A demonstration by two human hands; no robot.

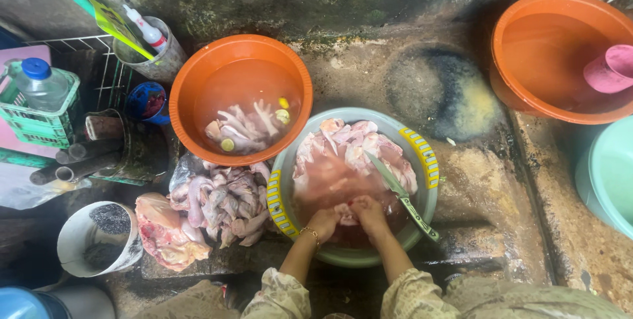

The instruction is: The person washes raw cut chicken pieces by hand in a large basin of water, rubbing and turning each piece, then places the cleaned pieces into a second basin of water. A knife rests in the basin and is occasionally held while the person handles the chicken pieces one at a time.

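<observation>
Hands, left (pixel 323 219) and right (pixel 369 212), pressing together on a chicken piece (pixel 345 214) in the grey basin (pixel 422 154) of reddish water; rinsing still underway, more chicken parts (pixel 221 203) waiting left of the basin.

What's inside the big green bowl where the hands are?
The green bowl holds pale raw chicken pieces in pinkish water. A knife rests across its rim. The left hand and right hand grip a piece together. The bowl's bottom is hidden.
</observation>
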